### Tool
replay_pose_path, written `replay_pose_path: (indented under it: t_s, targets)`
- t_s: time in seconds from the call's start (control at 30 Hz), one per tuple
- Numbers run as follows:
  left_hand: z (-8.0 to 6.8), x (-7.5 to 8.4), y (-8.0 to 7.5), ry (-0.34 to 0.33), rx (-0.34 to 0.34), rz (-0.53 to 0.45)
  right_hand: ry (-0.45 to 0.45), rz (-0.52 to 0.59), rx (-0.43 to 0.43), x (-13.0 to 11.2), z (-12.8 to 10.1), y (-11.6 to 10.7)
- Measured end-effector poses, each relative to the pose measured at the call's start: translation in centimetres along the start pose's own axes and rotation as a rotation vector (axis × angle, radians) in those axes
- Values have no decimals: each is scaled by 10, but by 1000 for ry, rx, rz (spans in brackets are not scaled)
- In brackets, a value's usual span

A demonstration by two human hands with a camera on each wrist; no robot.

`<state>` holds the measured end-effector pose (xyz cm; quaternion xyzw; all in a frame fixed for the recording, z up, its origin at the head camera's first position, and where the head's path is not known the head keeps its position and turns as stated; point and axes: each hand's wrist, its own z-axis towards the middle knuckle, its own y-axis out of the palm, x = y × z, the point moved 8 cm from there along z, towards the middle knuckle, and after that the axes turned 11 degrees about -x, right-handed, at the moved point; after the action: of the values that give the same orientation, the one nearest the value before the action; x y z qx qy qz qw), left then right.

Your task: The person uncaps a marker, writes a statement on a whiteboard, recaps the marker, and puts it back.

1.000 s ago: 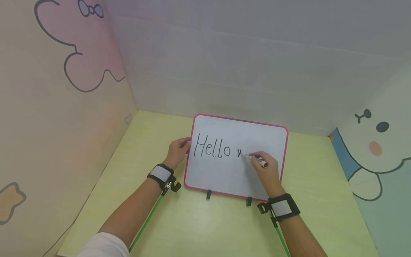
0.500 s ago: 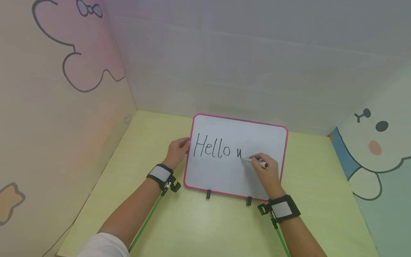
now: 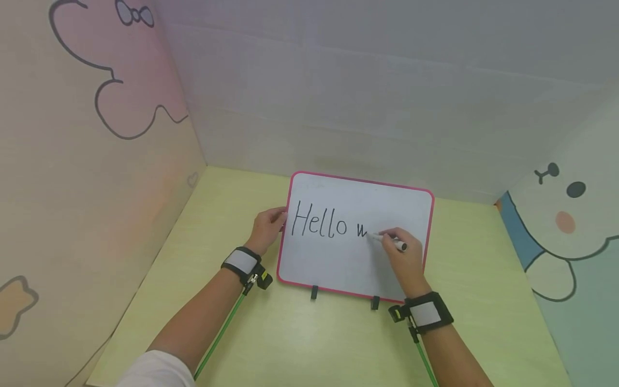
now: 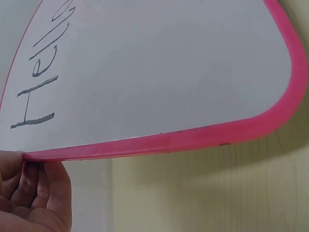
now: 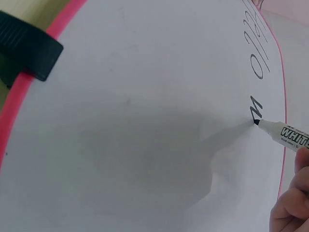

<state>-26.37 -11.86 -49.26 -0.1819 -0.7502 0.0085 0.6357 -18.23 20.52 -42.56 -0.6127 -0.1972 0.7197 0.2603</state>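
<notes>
A whiteboard [image 3: 324,263] with a pink rim stands tilted on the table, bearing "Hello" in black and part of a "w" [image 3: 361,230]. At its left rim my left hand [image 3: 267,228] grips the edge, thumb at the front and fingers curled behind; the left wrist view shows this pinch on the pink rim [image 4: 159,144]. My right hand [image 3: 405,257] holds a white whiteboard marker [image 5: 289,137] between thumb and fingers. The marker's black tip meets the board at the end of the "w" stroke in the right wrist view.
Two black clips [image 3: 314,292] sit on the board's lower rim; one large clip [image 5: 31,46] shows in the right wrist view. Behind the pale yellow table [image 3: 290,344] rises a grey wall [image 3: 377,107]. Painted walls flank both sides.
The marker tip has gone down and then up to the right, adding strokes to the "w". My right hand has shifted slightly right; the left hand and board stay put.
</notes>
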Motion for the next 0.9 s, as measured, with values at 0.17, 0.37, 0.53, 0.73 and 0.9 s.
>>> replay_pose_path:
  t_s: [0.17, 0.37, 0.53, 0.73, 0.9]
  targets:
    - [1, -1, 0, 3, 1, -5, 9, -17, 18, -1, 1, -4]
    - [0, -1, 0, 3, -1, 4, 13, -32, 25, 0, 3, -5]
    - [2, -1, 0, 7, 0, 8, 8, -28, 31, 0, 3, -6]
    - [2, -1, 1, 8, -4, 12, -24, 40, 60, 2, 0, -14]
    - [1, -1, 1, 8, 0, 14, -35, 84, 74, 5, -6, -22]
